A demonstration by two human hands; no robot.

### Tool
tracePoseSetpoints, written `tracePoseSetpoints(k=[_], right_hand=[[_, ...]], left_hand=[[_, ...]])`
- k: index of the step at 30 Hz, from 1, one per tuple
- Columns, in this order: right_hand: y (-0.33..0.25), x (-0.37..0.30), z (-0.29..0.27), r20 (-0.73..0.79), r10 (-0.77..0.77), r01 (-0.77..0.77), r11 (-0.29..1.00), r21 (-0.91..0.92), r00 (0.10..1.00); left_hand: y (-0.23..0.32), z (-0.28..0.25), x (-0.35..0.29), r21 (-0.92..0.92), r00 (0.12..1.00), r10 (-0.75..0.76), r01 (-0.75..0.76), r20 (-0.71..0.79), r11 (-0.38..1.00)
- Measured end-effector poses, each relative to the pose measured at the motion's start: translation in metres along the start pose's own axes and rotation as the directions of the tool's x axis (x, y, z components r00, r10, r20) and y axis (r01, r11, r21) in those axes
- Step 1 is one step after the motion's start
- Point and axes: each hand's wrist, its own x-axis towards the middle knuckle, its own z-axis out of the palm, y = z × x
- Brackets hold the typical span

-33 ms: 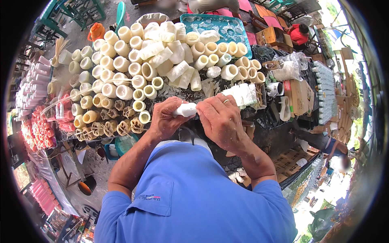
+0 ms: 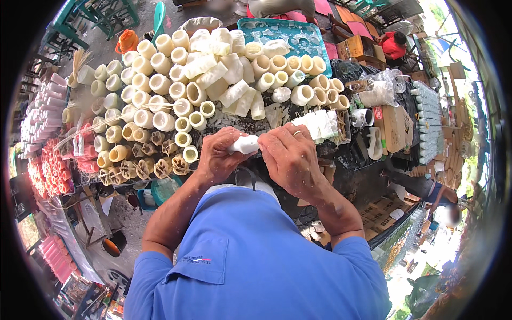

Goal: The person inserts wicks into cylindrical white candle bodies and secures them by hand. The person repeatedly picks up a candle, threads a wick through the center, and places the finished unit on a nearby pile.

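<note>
My left hand (image 2: pixel 217 156) is wrapped round a small, smooth white wax candle (image 2: pixel 244 144), held above the near edge of the worktable. Pinched together, the fingers of my right hand (image 2: pixel 290 154) meet the candle's right-hand tip; whether a wick lies between them is hidden. White flecks cling to both hands. Just beyond, cream hollow cylinders (image 2: pixel 159 84) stand in crowded rows, with a heap of white wax blocks (image 2: pixel 216 69) behind. A row of white blocks with wicks (image 2: pixel 318 125) lies close to my right hand.
A turquoise tray (image 2: pixel 325 40) with white scraps stands at the back. Pale bundled wicks (image 2: pixel 81 61) and pink tubes (image 2: pixel 50 170) are at the left. Cardboard boxes (image 2: pixel 396 128) and glass rows (image 2: pixel 426 122) line the right. A person in red (image 2: pixel 393 47) is at the far right.
</note>
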Motion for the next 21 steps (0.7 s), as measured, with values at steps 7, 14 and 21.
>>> tracePoseSetpoints(k=[7, 14, 21], right_hand=[[0.007, 0.006, 0.011, 0.02, -0.097, 0.099, 0.986, -0.137, 0.995], [0.009, 0.006, 0.019, 0.122, -0.098, 0.112, 0.987, -0.115, 0.988], [0.021, 0.007, 0.002, 0.093, -0.098, 0.101, 0.994, -0.031, 0.991]], left_hand=[[-0.007, 0.001, 0.009, 0.097, 0.998, 0.051, -0.048, -0.026, 0.994], [-0.003, 0.004, 0.012, 0.343, 0.987, 0.162, -0.153, 0.002, 0.927], [-0.002, 0.004, 0.014, 0.386, 0.988, 0.151, -0.15, 0.027, 0.91]])
